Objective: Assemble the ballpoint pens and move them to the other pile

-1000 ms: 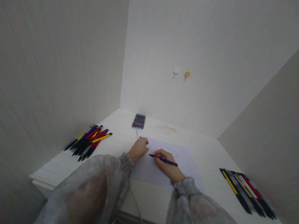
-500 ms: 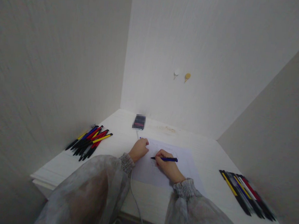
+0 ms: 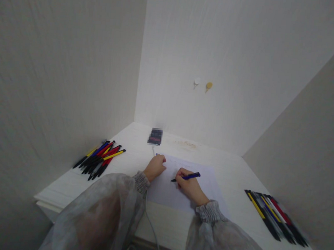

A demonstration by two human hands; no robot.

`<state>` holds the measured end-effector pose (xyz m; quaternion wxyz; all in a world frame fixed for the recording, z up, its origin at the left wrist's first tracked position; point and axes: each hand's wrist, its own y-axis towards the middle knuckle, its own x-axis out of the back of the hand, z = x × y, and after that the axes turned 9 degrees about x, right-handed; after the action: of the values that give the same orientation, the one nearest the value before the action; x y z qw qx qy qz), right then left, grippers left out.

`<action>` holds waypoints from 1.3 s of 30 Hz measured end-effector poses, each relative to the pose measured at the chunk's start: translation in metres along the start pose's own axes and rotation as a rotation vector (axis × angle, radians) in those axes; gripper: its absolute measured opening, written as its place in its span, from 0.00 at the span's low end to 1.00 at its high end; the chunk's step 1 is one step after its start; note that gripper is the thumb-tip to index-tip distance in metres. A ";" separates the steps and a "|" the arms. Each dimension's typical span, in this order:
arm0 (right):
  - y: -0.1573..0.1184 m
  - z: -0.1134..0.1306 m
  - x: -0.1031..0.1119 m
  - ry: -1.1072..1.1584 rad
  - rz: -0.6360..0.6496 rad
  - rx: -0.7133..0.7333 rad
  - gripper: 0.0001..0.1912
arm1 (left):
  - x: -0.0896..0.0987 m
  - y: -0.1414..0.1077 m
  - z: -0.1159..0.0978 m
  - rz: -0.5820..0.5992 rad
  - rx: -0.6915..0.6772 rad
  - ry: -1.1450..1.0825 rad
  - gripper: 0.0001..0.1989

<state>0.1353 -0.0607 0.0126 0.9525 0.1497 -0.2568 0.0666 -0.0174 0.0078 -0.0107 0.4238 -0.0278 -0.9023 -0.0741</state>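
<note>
A blue and black pen [image 3: 191, 176] is pinched in my right hand [image 3: 189, 186], tilted, with its black tip down at the sheet. The white sheet of paper [image 3: 161, 194] lies flat on the table and carries faint marks near its top. On the sheet's upper left part rests my left hand [image 3: 155, 167], fingers curled in and thumb close to them. A tiny blue spot shows just beyond its knuckles; what it belongs to is hidden. Both wrists come out of translucent grey sleeves with gathered cuffs.
Several pens [image 3: 99, 158] lie in a loose heap at the left, and more pens [image 3: 275, 218] lie side by side at the right. A blurred dark device [image 3: 155, 136] with a white cable [image 3: 152, 226] sits at the back. Two hooks [image 3: 209, 85] are on the wall.
My right hand has shifted slightly right with the pen, whose tip is now a little lower and its back end higher. My left hand has stayed in place.
</note>
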 end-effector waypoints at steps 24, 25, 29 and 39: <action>0.001 -0.010 0.065 0.984 -0.356 0.052 0.30 | 0.000 0.001 0.001 0.019 0.000 -0.008 0.10; 0.001 -0.010 0.065 0.977 -0.356 0.057 0.29 | 0.001 0.001 0.001 0.022 0.002 -0.005 0.10; 0.000 -0.015 0.067 0.962 -0.329 0.069 0.27 | 0.002 0.000 0.000 0.024 -0.006 -0.005 0.09; 0.000 -0.016 0.068 0.975 -0.421 0.090 0.28 | -0.002 0.002 0.004 0.011 -0.015 -0.024 0.09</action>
<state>0.2014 -0.0516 0.0339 0.9466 0.1906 0.2545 -0.0531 -0.0190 0.0109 -0.0143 0.4134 -0.0370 -0.9064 -0.0782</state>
